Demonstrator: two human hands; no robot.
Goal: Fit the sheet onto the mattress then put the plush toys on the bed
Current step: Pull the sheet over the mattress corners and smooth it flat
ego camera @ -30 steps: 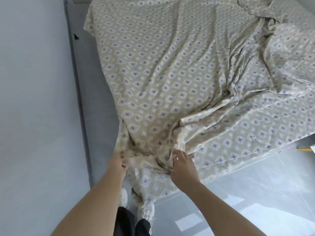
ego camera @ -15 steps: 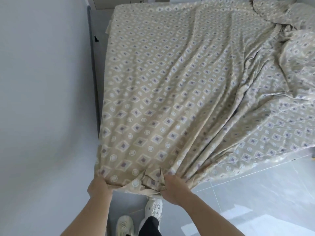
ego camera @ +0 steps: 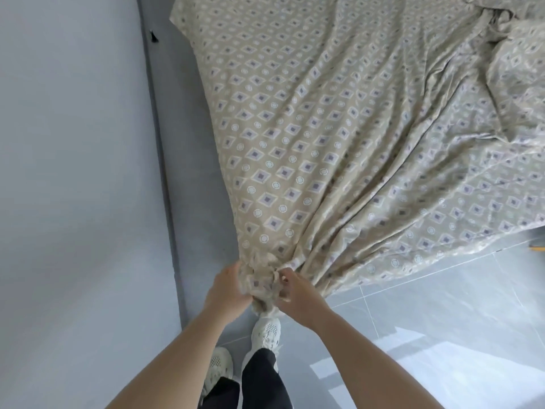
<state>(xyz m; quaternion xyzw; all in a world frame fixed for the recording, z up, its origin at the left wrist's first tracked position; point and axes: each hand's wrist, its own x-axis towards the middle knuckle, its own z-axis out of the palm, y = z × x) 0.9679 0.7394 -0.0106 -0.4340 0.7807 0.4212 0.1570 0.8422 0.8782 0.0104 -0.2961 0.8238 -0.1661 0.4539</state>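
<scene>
A beige sheet (ego camera: pixel 309 137) with purple diamonds and white circles lies spread over the bed, and its folds run down to the near corner. That corner is bunched into a wad (ego camera: pixel 262 283) above my shoes. My left hand (ego camera: pixel 228 287) grips the wad from the left. My right hand (ego camera: pixel 298 293) pinches it from the right, fingers curled into the cloth. The sheet is rumpled at the upper right (ego camera: pixel 513 84). The mattress is hidden under the cloth. No plush toys are in view.
A pale wall (ego camera: pixel 73 172) with a grey skirting strip (ego camera: pixel 160 160) runs close along the bed's left side, leaving a narrow floor gap. Grey tiled floor (ego camera: pixel 442 320) spreads to the right of my feet (ego camera: pixel 265 335). A yellow object (ego camera: pixel 538 248) pokes in at the right edge.
My hands have come together, gathering the spread corner of the sheet into one tight wad. The sheet is pulled tauter toward me, and the view has shifted.
</scene>
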